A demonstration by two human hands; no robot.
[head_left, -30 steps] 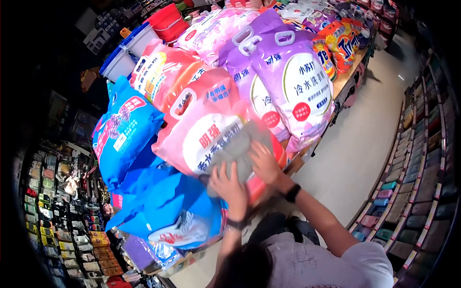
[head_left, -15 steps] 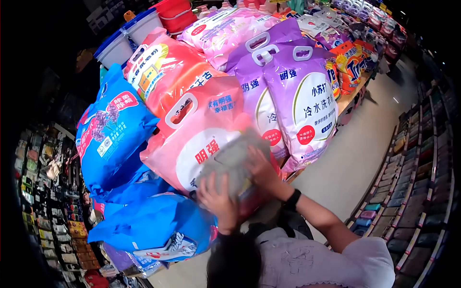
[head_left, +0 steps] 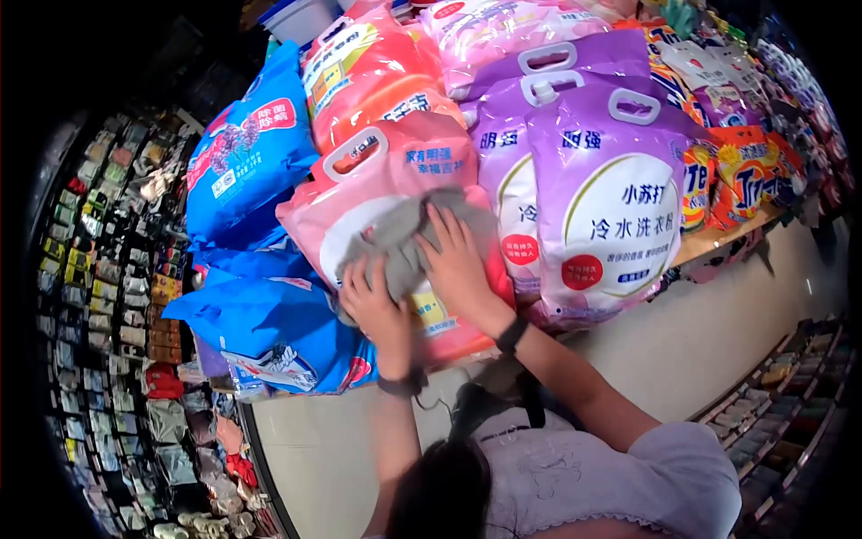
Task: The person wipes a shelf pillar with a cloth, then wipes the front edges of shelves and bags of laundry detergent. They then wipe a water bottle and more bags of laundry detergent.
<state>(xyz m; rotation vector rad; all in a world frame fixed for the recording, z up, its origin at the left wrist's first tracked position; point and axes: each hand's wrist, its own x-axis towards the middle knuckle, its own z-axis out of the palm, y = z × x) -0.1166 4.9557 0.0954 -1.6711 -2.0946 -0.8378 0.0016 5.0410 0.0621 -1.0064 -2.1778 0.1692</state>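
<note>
A crumpled grey cloth (head_left: 404, 244) lies against the front of a pink bag of laundry powder (head_left: 355, 199), covering part of its printed label. My left hand (head_left: 370, 301) holds the cloth's lower left part, fingers bent over it. Higher and to the right, my right hand (head_left: 456, 265) grips the cloth against the bag with its fingers reaching up over the folds. Both wrists wear dark bands. The pink bag leans back with its white carry handle (head_left: 356, 153) at the top.
Purple laundry powder bags (head_left: 620, 207) stand close on the right. Blue bags (head_left: 269, 328) lie on the left, and a red-orange bag (head_left: 382, 76) sits behind. Orange bags (head_left: 750, 175) line the far right of the wooden display edge (head_left: 732, 235). Stocked shelves (head_left: 112, 296) flank the aisle.
My view has shifted, so the bags appear larger and lower right shelves recede. Both hands have moved with the cloth up and left across the pink bag's front.
</note>
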